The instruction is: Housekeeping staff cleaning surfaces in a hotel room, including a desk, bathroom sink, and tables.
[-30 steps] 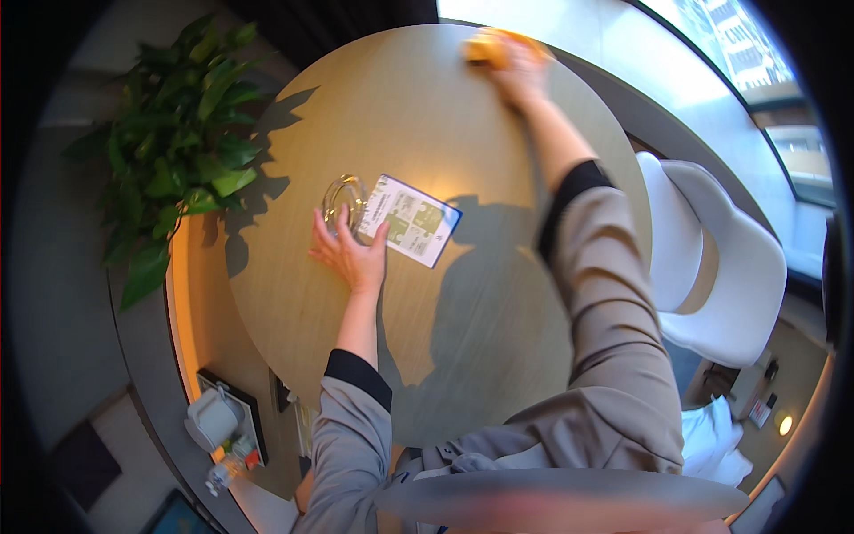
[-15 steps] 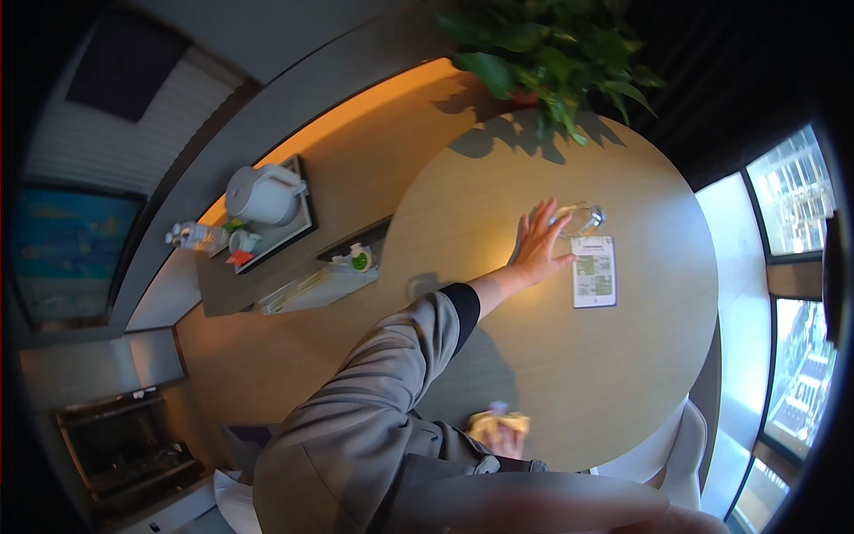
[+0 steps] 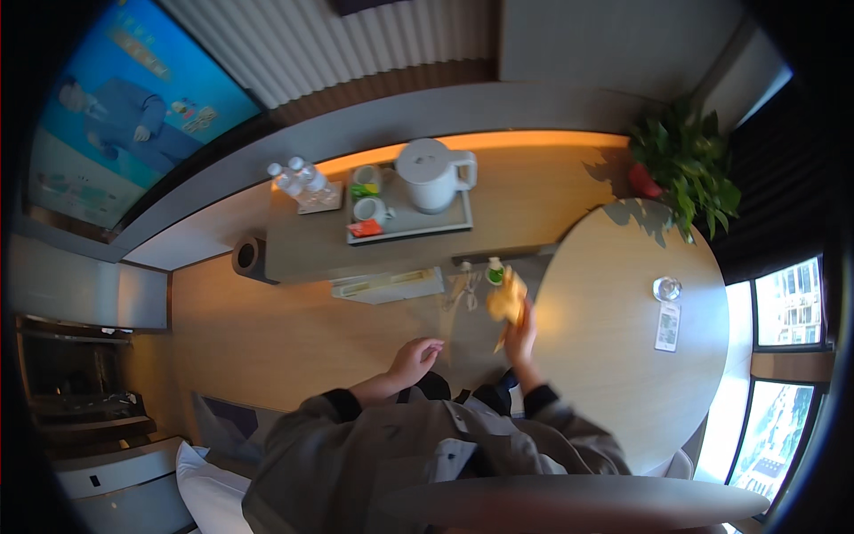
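Note:
A crumpled yellow cloth is held up in my right hand, beside the left edge of the round wooden table. My left hand hovers in front of my body with its fingers loosely curled together and nothing visible in them. On the far right part of the round table stand a clear glass ashtray-like dish and a printed card. Just beyond the cloth sits a small white and green bottle.
A counter along the wall bears a tray with a white kettle and cups, plus water bottles. A potted plant leans over the round table's far edge. A dark cylindrical bin stands at the counter's left end.
The view has turned left. My left hand has drawn back from the glass dish to in front of my body. My right hand has raised the yellow cloth away from the table's near edge.

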The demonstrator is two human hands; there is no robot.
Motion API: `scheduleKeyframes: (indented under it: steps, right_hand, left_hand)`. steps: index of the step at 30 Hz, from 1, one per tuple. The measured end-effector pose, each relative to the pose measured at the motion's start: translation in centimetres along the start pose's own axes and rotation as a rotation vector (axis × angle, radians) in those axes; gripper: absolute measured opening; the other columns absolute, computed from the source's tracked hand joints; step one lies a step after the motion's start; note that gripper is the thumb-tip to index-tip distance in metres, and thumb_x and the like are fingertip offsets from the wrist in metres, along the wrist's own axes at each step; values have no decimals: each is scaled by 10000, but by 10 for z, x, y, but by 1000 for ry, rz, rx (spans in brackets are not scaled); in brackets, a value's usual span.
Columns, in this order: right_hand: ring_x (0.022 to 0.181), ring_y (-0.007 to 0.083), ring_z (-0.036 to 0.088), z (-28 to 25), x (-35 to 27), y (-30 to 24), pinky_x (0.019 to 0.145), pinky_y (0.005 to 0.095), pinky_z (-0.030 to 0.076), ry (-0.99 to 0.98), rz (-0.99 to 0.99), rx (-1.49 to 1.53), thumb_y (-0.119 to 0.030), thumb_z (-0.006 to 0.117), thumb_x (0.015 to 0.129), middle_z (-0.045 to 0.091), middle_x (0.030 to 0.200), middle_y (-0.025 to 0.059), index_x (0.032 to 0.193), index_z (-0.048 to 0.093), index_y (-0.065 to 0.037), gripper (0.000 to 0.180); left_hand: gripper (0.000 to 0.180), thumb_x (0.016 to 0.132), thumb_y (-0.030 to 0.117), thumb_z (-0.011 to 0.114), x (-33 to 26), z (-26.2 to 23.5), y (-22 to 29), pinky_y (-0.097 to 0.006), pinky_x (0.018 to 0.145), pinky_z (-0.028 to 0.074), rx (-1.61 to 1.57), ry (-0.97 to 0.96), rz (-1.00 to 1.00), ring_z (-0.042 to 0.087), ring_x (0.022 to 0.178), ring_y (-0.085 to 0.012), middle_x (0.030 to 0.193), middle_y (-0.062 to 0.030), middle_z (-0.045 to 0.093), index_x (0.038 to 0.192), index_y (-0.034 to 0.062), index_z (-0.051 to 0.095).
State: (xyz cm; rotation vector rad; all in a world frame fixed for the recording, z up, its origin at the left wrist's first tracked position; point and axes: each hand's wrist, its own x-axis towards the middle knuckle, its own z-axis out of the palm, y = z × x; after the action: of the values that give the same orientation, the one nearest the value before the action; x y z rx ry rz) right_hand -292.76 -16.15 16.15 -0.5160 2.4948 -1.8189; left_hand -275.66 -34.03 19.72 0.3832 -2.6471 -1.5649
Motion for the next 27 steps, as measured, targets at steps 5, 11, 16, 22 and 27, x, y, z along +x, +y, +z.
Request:
scheduleKeyframes:
  steps: [5, 11, 16, 22, 27]
  right_hand:
    - [1025, 324, 516, 95, 239, -124, 864, 370, 421, 101, -589, -177, 57, 501, 765, 525, 1068, 171, 1214, 440, -14, 458]
    - [1072, 382, 473, 178, 460, -153, 895, 430, 398, -81, -273, -490, -403, 547, 822, 495, 1182, 191, 1257, 414, -96, 549]
    - [1044, 394, 485, 289, 445, -160, 925, 452, 357, -34, -443, -805, -492, 549, 792, 518, 1110, 232, 1218, 442, -60, 615]
    - [1003, 381, 492, 436, 353, -231, 896, 452, 378, -292, -822, -528, -405, 594, 788, 525, 1060, 213, 1196, 452, -53, 558]
    - [1127, 393, 440, 544, 316, -257, 948, 417, 364, -280, -600, -627, -416, 630, 769, 462, 1211, 256, 1261, 383, 42, 716]
  left_hand:
    - [178, 794, 49, 568, -57, -106, -59, -318, 719, 495, 23, 299, -183, 633, 798, -212, 836, -99, 644, 970, 48, 593]
    - [202, 808, 139, 592, -120, -176, -116, -308, 703, 493, -34, 527, -515, 634, 778, -197, 838, -115, 647, 980, 33, 598]
    - [258, 785, 192, 606, -223, -159, -166, -312, 706, 493, -183, 818, -929, 634, 793, -212, 851, -124, 654, 982, 26, 614]
    - [290, 758, 180, 602, -269, -155, -193, -306, 706, 498, -303, 743, -1237, 636, 781, -208, 860, -131, 658, 994, 13, 620]
    - [274, 761, 146, 601, -278, -203, -231, -296, 692, 502, -478, 907, -1123, 635, 762, -190, 865, -129, 658, 994, 3, 619]
